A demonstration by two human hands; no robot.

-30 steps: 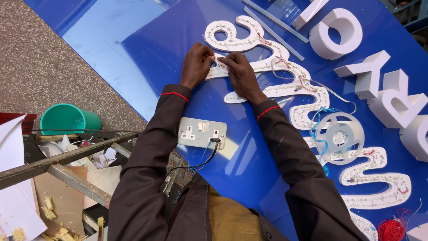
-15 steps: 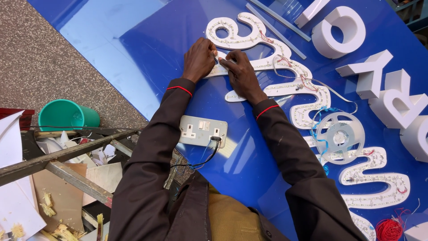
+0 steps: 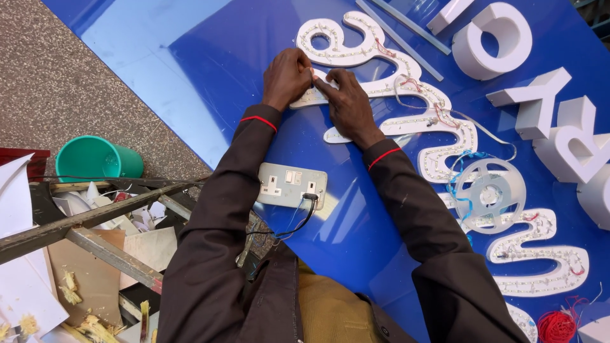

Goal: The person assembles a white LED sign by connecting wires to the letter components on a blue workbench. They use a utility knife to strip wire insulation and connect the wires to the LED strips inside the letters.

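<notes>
A large glossy blue sign panel (image 3: 222, 63) lies flat in front of me. White script letter bases (image 3: 356, 54) studded with small lights and thin wires run across it. My left hand (image 3: 286, 77) and my right hand (image 3: 346, 105) meet at the near edge of one script letter, fingertips pinched together on a small part of it that I cannot make out. Both arms wear dark sleeves with red cuffs.
A grey double socket box (image 3: 291, 185) with a black cable plugged in lies between my forearms. White block letters (image 3: 489, 38) stand at the right, with a clear reel (image 3: 489, 194) and a red wire spool (image 3: 557, 325). A green bucket (image 3: 95, 159), metal bars and scraps lie at the left.
Both hands have stayed at the same spot on the script letter; only the fingers shift slightly.
</notes>
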